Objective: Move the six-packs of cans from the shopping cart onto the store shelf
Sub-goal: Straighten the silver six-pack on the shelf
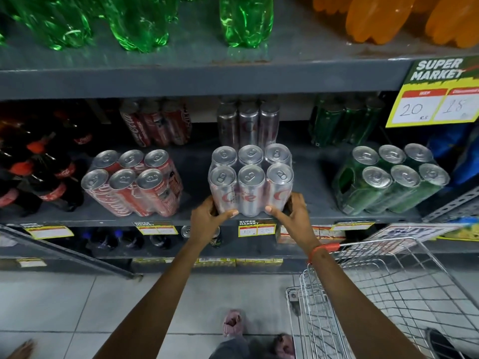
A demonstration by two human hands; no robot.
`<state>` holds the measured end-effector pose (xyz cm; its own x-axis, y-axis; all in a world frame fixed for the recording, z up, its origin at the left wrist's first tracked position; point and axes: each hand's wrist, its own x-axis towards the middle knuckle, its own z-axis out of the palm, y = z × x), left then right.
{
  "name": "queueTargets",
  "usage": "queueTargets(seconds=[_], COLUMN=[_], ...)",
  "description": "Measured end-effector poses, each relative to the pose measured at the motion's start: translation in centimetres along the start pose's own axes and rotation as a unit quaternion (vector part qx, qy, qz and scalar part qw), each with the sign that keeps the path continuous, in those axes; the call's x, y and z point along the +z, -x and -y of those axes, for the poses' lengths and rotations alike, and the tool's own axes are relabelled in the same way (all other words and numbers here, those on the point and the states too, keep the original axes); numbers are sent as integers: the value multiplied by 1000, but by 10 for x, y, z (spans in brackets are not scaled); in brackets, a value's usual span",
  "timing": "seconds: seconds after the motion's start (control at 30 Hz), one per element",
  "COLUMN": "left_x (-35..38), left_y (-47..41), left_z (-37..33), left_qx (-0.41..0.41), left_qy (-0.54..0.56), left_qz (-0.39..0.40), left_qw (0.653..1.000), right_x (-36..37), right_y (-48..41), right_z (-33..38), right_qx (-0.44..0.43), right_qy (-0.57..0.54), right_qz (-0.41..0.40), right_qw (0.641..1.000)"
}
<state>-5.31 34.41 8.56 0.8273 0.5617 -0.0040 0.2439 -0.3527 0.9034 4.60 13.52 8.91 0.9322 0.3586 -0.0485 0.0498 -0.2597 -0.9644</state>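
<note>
A silver six-pack (251, 182) of cans stands at the front edge of the grey store shelf (197, 218), in the middle. My left hand (208, 216) grips its lower left corner and my right hand (293, 212) grips its lower right corner. A red six-pack (134, 182) stands on the same shelf to the left, a green six-pack (391, 180) to the right. The wire shopping cart (383, 288) is at the lower right, under my right forearm; no six-pack shows in its visible part.
More red, silver and green six-packs stand at the back of the shelf. Cola bottles (39, 172) fill the far left. Green and orange bottles stand on the shelf above. Price tags (256, 229) line the shelf edge. A yellow price sign (438, 99) hangs at upper right.
</note>
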Motion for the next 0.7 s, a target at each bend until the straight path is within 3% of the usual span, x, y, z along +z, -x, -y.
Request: queueTargets(seconds=[0.7], left_x=[0], left_y=[1], left_z=[6], left_qx=[20], left_qy=[32], left_qz=[14], left_qw=[999], right_x=[3], right_y=[3], right_z=[-6], right_qx=[26], right_qy=[-21], right_qz=[-8], right_qw=[999])
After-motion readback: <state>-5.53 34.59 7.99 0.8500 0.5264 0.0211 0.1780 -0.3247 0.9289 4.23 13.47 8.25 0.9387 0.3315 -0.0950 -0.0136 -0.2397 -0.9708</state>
